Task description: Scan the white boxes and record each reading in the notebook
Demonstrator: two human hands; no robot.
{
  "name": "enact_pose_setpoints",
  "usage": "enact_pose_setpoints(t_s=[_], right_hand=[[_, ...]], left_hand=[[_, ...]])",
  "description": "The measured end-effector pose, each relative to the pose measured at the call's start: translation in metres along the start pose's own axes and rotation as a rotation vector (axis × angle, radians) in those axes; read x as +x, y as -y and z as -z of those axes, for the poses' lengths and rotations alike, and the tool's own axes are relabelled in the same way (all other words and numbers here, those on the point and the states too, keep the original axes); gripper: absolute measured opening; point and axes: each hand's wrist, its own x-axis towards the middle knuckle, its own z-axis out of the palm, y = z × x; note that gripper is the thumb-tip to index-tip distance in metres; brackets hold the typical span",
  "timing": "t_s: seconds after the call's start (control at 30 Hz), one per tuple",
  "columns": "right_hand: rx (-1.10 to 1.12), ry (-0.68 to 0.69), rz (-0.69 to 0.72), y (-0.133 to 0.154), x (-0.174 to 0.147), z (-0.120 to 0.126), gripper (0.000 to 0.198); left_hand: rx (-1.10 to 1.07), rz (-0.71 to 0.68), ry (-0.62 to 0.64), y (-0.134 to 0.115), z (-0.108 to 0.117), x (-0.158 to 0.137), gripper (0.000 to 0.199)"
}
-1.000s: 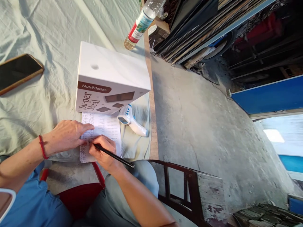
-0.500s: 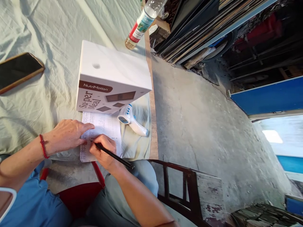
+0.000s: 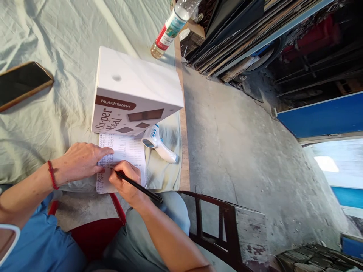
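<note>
A sheet of paper covered in printed lines and dense handwriting lies at the table's near edge. My right hand grips a black pen, its tip at the paper near the written column. Across the sheet's left side rests my left hand, thumb and index finger apart, holding nothing. A white "NutriMotion Su-per Meal" box stands just behind the paper. To the right of the sheet lies a white and blue infrared thermometer.
A phone in a tan case lies at the left on the cloth-covered table. Near the far right table edge is a plastic bottle. A dark wooden chair stands at the lower right on the concrete floor.
My right hand and the pen have shifted very slightly to the right over the paper. My left hand stays in place, and the surrounding things have not moved on the table.
</note>
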Motion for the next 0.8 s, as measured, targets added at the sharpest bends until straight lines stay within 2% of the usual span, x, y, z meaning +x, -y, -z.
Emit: enact_pose_setpoints(t_s=[0.17,0.33,0.6,0.7,0.8], right_hand=[[0.020,-0.012,-0.006,0.000,0.000,0.001,0.016],[0.036,-0.098,-0.003,-0.003,-0.001,0.003,0.017],[-0.009,-0.033,0.005,-0.006,-0.003,0.001,0.015],[0.033,-0.150,-0.035,-0.008,-0.004,-0.004,0.013],[0.067,-0.277,-0.076,-0.010,-0.003,-0.007,0.006]], left_hand=[[-0.014,-0.004,-0.030,0.002,-0.002,0.000,0.039],[0.002,0.007,-0.001,0.002,-0.003,0.000,0.042],[0.021,0.006,0.001,0.001,0.000,0.001,0.043],[-0.013,-0.015,-0.057,0.010,-0.004,0.005,0.044],[-0.157,-0.015,-0.224,0.024,-0.016,0.013,0.030]])
